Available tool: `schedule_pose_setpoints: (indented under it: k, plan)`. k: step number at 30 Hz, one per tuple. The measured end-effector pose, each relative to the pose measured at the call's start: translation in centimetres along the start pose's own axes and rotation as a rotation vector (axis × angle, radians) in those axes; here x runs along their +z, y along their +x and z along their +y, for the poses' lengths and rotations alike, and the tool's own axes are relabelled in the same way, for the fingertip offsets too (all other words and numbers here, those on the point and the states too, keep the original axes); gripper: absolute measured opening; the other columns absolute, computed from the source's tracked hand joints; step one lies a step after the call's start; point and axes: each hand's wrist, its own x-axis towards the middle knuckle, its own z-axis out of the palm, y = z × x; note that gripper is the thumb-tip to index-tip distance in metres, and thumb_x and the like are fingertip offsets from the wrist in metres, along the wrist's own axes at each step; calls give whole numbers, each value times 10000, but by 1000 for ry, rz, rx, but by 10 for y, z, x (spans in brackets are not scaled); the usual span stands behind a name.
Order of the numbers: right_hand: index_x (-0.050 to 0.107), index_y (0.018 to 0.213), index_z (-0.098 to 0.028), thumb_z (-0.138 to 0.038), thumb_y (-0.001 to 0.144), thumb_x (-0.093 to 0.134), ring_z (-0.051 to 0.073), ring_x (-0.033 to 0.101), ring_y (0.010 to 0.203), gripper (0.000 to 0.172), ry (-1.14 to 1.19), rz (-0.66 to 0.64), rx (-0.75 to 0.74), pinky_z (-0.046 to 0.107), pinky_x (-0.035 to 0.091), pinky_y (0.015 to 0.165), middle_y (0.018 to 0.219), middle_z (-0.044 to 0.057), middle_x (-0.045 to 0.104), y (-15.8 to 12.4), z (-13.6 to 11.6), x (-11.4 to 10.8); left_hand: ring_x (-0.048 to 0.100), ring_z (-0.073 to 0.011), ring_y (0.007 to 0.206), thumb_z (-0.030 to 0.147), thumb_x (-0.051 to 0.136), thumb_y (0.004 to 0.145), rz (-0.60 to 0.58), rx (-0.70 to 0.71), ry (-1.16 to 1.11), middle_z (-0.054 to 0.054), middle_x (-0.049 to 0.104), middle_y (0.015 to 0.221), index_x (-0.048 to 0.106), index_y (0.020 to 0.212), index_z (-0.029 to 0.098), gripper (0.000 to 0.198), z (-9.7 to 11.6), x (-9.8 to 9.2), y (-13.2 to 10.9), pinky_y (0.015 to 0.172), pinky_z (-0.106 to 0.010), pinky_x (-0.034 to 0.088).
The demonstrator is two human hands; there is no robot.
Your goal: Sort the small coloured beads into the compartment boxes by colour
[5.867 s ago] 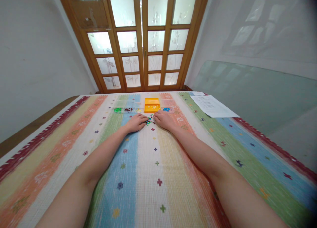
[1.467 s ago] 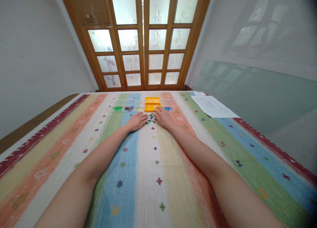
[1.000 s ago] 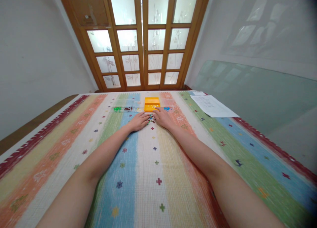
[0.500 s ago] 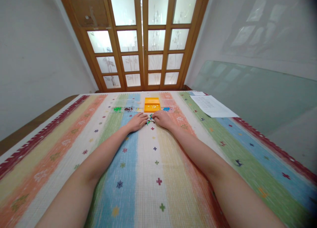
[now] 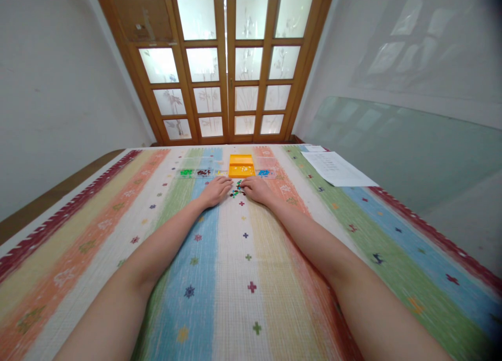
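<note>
I'm seeing an open yellow box (image 5: 241, 176) holding white pieces (image 5: 246, 168); clear compartments flanking it are holding green pieces (image 5: 186, 172), dark red pieces (image 5: 204, 172) and a few yellow pieces (image 5: 219, 173) to its left, blue pieces (image 5: 264, 172) to its right. Mixed loose pieces (image 5: 236, 193) are lying on the striped cloth (image 5: 235, 277) between the hands, just in front of the box. Paper sheet (image 5: 339, 168) is lying well off to the right. Right hand (image 5: 257, 189) is covering part of the pile, its fingertips hiding whatever they're touching; left hand (image 5: 217, 190) is resting just beside. I'm not able to tell either grip.
</note>
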Motion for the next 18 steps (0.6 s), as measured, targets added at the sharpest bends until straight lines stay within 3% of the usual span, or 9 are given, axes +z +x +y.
schedule_pose_setpoints:
  k: [5,12,18]
  plan:
    - [835,1108,-234,-138,954,559,235,715,1088,331,1,-12,5,364,511,1034,1166,52,797,0,0,1,522,-240,1428,394,316,1110,128,-61,-35,-101,622,1504,661,1421,197,505,-24,-9,-1,1262,-476,365]
    - [828,1135,-228,-130,962,564,228,707,1111,330,20,-16,10,348,506,1029,1192,56,790,-1,-1,0,575,-240,1377,364,291,1099,406,-340,-76,-137,662,1444,704,1337,143,525,-94,-32,-21,1247,-437,384]
    - [831,1118,-234,-117,959,574,230,706,1097,324,18,-23,-6,342,510,998,1190,60,788,-1,-1,1,622,-258,1312,378,232,1085,556,-545,-42,-144,712,1365,725,1256,136,575,-123,-41,-41,1199,-454,423]
